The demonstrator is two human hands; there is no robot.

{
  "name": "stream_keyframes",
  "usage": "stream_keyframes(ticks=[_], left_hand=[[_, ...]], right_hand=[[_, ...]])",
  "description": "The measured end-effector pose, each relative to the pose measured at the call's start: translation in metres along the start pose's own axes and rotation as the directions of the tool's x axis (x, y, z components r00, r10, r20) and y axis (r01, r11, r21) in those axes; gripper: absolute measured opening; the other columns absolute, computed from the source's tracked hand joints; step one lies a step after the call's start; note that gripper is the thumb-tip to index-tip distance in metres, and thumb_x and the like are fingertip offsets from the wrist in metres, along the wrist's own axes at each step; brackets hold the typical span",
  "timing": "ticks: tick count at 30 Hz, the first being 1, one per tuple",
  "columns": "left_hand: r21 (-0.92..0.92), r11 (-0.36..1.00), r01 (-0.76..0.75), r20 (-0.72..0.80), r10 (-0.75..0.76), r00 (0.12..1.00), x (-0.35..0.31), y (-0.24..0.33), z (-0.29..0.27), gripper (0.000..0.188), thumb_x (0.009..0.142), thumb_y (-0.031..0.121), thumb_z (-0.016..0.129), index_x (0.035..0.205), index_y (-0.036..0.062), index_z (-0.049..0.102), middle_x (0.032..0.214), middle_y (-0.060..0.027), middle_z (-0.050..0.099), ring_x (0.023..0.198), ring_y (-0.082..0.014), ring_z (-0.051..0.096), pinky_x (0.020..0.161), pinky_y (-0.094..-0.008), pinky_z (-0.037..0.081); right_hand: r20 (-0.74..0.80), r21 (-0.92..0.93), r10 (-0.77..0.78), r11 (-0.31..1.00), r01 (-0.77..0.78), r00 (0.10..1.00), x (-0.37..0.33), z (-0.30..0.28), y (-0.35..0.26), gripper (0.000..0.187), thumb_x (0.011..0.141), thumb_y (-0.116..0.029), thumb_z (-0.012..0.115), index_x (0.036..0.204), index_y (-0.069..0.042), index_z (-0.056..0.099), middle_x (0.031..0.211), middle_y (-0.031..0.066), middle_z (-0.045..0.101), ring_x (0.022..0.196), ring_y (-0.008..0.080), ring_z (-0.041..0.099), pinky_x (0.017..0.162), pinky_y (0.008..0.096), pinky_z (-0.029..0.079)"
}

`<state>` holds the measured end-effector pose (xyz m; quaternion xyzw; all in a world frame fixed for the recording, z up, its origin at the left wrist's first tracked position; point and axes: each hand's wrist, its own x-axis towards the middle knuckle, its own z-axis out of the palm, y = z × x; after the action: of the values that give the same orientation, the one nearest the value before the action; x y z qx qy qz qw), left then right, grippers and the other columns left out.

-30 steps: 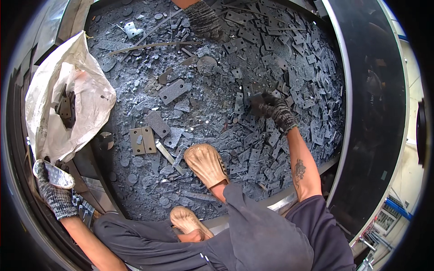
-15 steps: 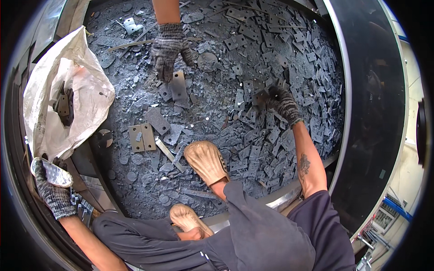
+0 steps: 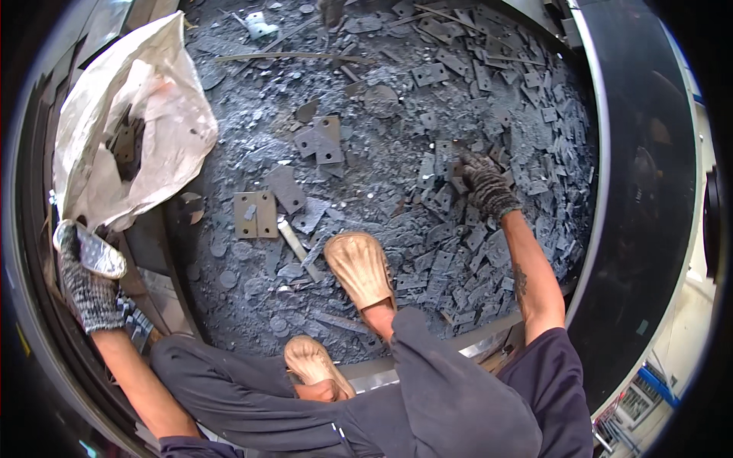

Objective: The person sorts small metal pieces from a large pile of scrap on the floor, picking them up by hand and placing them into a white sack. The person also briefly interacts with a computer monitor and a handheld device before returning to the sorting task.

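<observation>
My left hand (image 3: 85,286), in a dark grey striped knit glove, is closed around a shiny, silvery oblong thing (image 3: 101,253) beside the lower corner of a white sack (image 3: 172,137). What exactly this thing is, I cannot make out. Inside the sack's mouth lie dark metal plates (image 3: 126,145). My right hand (image 3: 489,185), gloved alike, reaches down into the metal scraps, its fingers curled at the edge of a small dark metal plate (image 3: 456,182). Its fingertips are partly hidden among the pieces.
A wide bin (image 3: 359,191) holds grey grit and many flat metal offcuts. Paired drilled plates (image 3: 256,214), overlapping plates (image 3: 328,139) and a pale strip (image 3: 299,248) lie left of centre. My tan shoe (image 3: 357,263) stands among the scraps. Another person's gloved hand (image 3: 330,11) shows at the top edge.
The other person's hand has withdrawn from the overlapping plates toward the top edge. My right hand has drawn its plate slightly back, fingers lower among the scraps. The view has shifted; my left hand keeps its hold.
</observation>
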<state>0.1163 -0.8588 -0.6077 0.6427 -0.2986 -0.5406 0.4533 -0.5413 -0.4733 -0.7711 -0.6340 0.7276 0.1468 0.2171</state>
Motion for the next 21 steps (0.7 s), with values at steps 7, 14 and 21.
stream_keyframes(ticks=[7, 14, 21], left_hand=[[-0.105, 0.991, 0.084, 0.029, -0.081, 0.996, 0.016, -0.005, -0.023, 0.028, 0.098, 0.034, 0.068, 0.118, 0.0139, 0.068, 0.108, -0.0007, 0.071, 0.089, -0.0168, 0.068, 0.084, -0.0362, 0.058], [-0.201, 0.969, 0.146, 0.162, -0.114, 0.98, 0.008, -0.005, -0.03, 0.027, 0.099, 0.034, 0.067, 0.116, 0.0128, 0.067, 0.1, 0.0025, 0.07, 0.086, -0.0132, 0.065, 0.08, -0.0337, 0.057], [-0.173, 0.982, -0.081, -0.107, 0.063, 0.992, -0.031, 0.006, 0.022, 0.016, 0.092, 0.019, 0.073, 0.105, 0.0134, 0.066, 0.09, 0.001, 0.067, 0.075, -0.0116, 0.065, 0.068, -0.027, 0.056]], right_hand=[[0.052, 0.279, 0.187, 0.94, -0.194, 0.981, -0.015, -0.038, -0.037, 0.044, 0.076, -0.015, 0.073, 0.118, -0.006, 0.066, 0.125, 0.0189, 0.061, 0.115, 0.0383, 0.06, 0.098, 0.0447, 0.05], [-0.352, 0.142, 0.021, 0.989, 0.032, 0.936, -0.015, -0.006, -0.054, 0.019, 0.083, -0.023, 0.071, 0.093, -0.007, 0.068, 0.087, 0.0188, 0.064, 0.084, 0.0416, 0.064, 0.073, 0.0506, 0.05], [-0.049, 0.925, 0.612, 0.326, -0.195, 0.789, -0.004, 0.005, -0.098, 0.048, 0.087, -0.018, 0.078, 0.126, -0.009, 0.05, 0.087, 0.0045, 0.06, 0.07, 0.012, 0.055, 0.06, 0.032, 0.047]])
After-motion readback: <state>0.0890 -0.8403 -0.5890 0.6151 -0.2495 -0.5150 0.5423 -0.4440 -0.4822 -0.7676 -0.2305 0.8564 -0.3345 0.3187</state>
